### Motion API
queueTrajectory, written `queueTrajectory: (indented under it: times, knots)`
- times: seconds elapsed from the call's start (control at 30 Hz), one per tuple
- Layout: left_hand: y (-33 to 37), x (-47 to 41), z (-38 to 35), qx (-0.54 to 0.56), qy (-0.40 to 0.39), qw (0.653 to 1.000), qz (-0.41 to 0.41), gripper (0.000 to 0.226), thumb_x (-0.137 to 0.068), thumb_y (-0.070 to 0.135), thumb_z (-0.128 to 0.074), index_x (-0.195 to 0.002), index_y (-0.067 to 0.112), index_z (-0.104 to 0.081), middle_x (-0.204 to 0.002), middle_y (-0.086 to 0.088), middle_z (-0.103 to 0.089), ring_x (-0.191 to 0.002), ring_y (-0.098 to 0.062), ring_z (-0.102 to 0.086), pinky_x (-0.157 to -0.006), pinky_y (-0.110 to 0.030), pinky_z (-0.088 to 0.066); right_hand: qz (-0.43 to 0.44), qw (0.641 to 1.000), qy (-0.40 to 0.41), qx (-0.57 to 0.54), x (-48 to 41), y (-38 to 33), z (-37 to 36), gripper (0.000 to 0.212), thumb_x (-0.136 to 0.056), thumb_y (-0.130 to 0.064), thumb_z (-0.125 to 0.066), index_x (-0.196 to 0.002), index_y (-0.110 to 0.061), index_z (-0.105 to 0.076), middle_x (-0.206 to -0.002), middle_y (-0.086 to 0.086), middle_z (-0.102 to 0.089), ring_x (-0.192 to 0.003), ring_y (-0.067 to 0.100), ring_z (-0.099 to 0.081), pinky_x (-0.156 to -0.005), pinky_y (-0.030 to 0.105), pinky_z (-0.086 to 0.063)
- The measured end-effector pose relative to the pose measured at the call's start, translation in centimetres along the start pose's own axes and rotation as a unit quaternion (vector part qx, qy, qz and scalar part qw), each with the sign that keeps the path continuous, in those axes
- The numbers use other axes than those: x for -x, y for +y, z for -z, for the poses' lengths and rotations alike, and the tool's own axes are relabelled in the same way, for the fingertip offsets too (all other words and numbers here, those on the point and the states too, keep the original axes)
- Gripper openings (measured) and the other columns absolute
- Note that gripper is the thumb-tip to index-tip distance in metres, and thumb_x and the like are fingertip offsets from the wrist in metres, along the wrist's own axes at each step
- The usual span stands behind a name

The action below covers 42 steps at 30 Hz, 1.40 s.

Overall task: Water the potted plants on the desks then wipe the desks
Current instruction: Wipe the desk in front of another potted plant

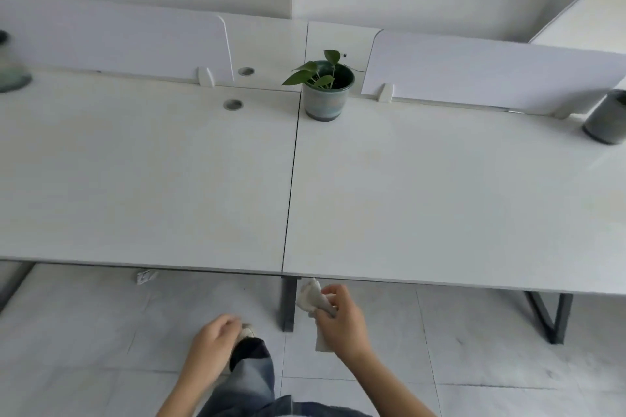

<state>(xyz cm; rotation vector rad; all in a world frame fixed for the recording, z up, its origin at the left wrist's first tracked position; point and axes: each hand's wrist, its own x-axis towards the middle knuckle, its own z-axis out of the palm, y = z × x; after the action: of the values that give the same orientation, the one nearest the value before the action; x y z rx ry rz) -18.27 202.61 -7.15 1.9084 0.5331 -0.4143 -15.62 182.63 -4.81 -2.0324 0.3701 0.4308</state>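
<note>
Two white desks, the left desk [145,179] and the right desk [440,200], meet at a dark seam in front of me. A small green potted plant [326,89] in a grey-blue pot stands at the back, just right of the seam. My right hand [342,318] is below the desks' front edge, closed around a crumpled white cloth [313,298]. My left hand [213,345] hangs lower over my leg, fingers curled; whether it holds anything is unclear.
White divider panels [118,41] stand along the desks' back edge. A dark pot [606,118] sits at the far right, another blurred pot [13,68] at the far left. Cable holes [233,105] mark the left desk. Dark desk legs [289,305] stand on the tiled floor.
</note>
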Motion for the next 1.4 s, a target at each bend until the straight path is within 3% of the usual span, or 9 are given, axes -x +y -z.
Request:
queueTrajectory:
  times: [0.13, 0.27, 0.43, 0.63, 0.77, 0.97, 1.23, 1.3, 1.4]
  knots:
    - [-1.0, 2.3, 0.5, 0.019, 0.045, 0.999, -0.001, 0.019, -0.087, 0.023, -0.053, -0.07, 0.019, -0.059, -0.082, -0.006, -0.068, -0.083, -0.024, -0.063, -0.074, -0.031, -0.042, 0.015, 0.999, -0.03, 0.014, 1.5, 1.1, -0.7, 0.031, -0.078, -0.009, -0.053, -0.079, -0.037, -0.04, -0.08, -0.008, -0.062, -0.079, 0.022, -0.06, -0.065, 0.028, -0.044]
    - [-2.6, 5.0, 0.6, 0.051, 0.065, 0.996, 0.024, 0.018, -0.074, 0.032, -0.053, -0.071, 0.017, -0.062, -0.08, -0.007, -0.067, -0.074, -0.022, -0.063, -0.068, -0.026, -0.043, 0.033, 0.998, -0.051, 0.025, 2.5, 1.5, -1.9, 0.039, -0.076, -0.005, -0.051, -0.075, -0.042, -0.038, -0.075, -0.018, -0.059, -0.074, 0.011, -0.057, -0.065, 0.026, -0.045]
    - [-5.5, 8.0, 2.2, 0.055, 0.103, 0.992, 0.044, 0.02, -0.089, 0.009, -0.052, -0.072, 0.013, -0.062, -0.08, -0.006, -0.067, -0.077, -0.022, -0.063, -0.071, -0.026, -0.042, 0.053, 0.994, -0.083, 0.045, 3.9, 1.9, -4.4, 0.028, -0.078, -0.003, -0.051, -0.085, -0.03, -0.046, -0.069, -0.018, -0.056, -0.067, 0.001, -0.052, -0.05, 0.009, -0.038]
    - [-10.5, 12.2, 5.9, 0.085, 0.168, 0.979, 0.083, 0.02, -0.092, 0.013, -0.05, -0.077, 0.015, -0.063, -0.084, -0.006, -0.068, -0.077, -0.021, -0.063, -0.068, -0.023, -0.042, 0.099, 0.983, -0.138, 0.068, 6.6, 0.2, -9.5, 0.032, -0.079, -0.005, -0.049, -0.087, -0.035, -0.044, -0.089, -0.011, -0.066, -0.082, 0.016, -0.059, -0.059, 0.016, -0.04]
    - [-13.5, 14.6, 9.2, 0.105, 0.184, 0.973, 0.095, 0.021, -0.092, 0.012, -0.05, -0.076, 0.015, -0.063, -0.083, -0.007, -0.067, -0.076, -0.021, -0.063, -0.066, -0.02, -0.041, 0.124, 0.976, -0.149, 0.097, 9.3, -1.1, -14.0, 0.033, -0.079, -0.002, -0.046, -0.089, -0.033, -0.044, -0.076, -0.017, -0.059, -0.081, 0.019, -0.058, -0.064, 0.027, -0.041]
    - [-21.1, 19.1, 17.5, 0.119, 0.212, 0.964, 0.104, 0.019, -0.092, 0.012, -0.049, -0.079, 0.016, -0.063, -0.085, -0.004, -0.067, -0.077, -0.018, -0.063, -0.066, -0.019, -0.041, 0.142, 0.963, -0.192, 0.125, 15.5, -3.4, -24.9, 0.031, -0.079, -0.002, -0.047, -0.093, -0.03, -0.045, -0.074, -0.021, -0.058, -0.079, 0.017, -0.061, -0.064, 0.028, -0.046]
    - [-33.5, 26.3, 30.9, 0.247, 0.378, 0.87, 0.198, 0.018, -0.091, 0.008, -0.048, -0.083, 0.004, -0.063, -0.089, -0.019, -0.067, -0.08, -0.033, -0.061, -0.075, -0.034, -0.038, 0.156, 0.931, -0.272, 0.187, 22.9, -5.7, -37.9, 0.045, -0.078, -0.006, -0.054, -0.077, -0.047, -0.037, -0.064, -0.033, -0.063, -0.077, 0.014, -0.061, -0.066, 0.026, -0.045]
    - [-35.8, 27.2, 33.2, 0.27, 0.395, 0.849, 0.222, 0.018, -0.091, 0.006, -0.047, -0.09, -0.004, -0.063, -0.092, -0.02, -0.065, -0.08, -0.033, -0.059, -0.074, -0.033, -0.036, 0.157, 0.929, -0.274, 0.193, 23.3, -6.6, -39.3, 0.043, -0.078, -0.007, -0.056, -0.078, -0.047, -0.039, -0.068, -0.051, -0.054, -0.069, 0.005, -0.06, -0.063, 0.022, -0.044]
    - [-37.8, 26.1, 35.6, 0.3, 0.399, 0.829, 0.25, 0.021, -0.091, 0.004, -0.046, -0.098, -0.01, -0.061, -0.093, -0.021, -0.062, -0.081, -0.032, -0.056, -0.071, -0.032, -0.034, 0.151, 0.934, -0.243, 0.215, 22.7, -7.6, -40.5, 0.04, -0.079, -0.009, -0.056, -0.081, -0.046, -0.041, -0.073, -0.046, -0.058, -0.07, -0.002, -0.059, -0.065, 0.022, -0.044]
